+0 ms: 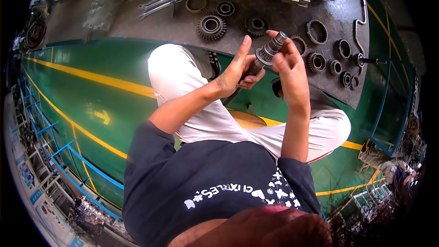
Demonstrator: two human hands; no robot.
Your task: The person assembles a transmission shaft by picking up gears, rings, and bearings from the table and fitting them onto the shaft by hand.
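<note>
the left hand (232,74) had its fingers curled round the darker lower stretch of a metal shaft (254,68), its thumb raised alongside and pointing up the frame. the right hand (293,69) had its fingers bent and parted about the shaft's upper end; from my end of the feed i couldn't tell whether they pinched it or only steadied it.

the shaft lay tilted between both hands, above and a little right of the frame's centre. its broad collar (264,57) stood just beyond the left fingers, and a ribbed section (271,49) above that sat between the right ones.

i took the step in hand to be work on that upper end, perhaps fitting or checking a part. the next move, as i judged it, called for a firm left grip while the right fingers worked in line with the shaft.

farther out, i saw the desk (137,29) across the top of the frame, with a large gear (203,29) left of the shaft, a toothed ring (325,33) to the right, a smaller gear (310,62) below that ring, and wrenches (164,3) at upper left.
</note>
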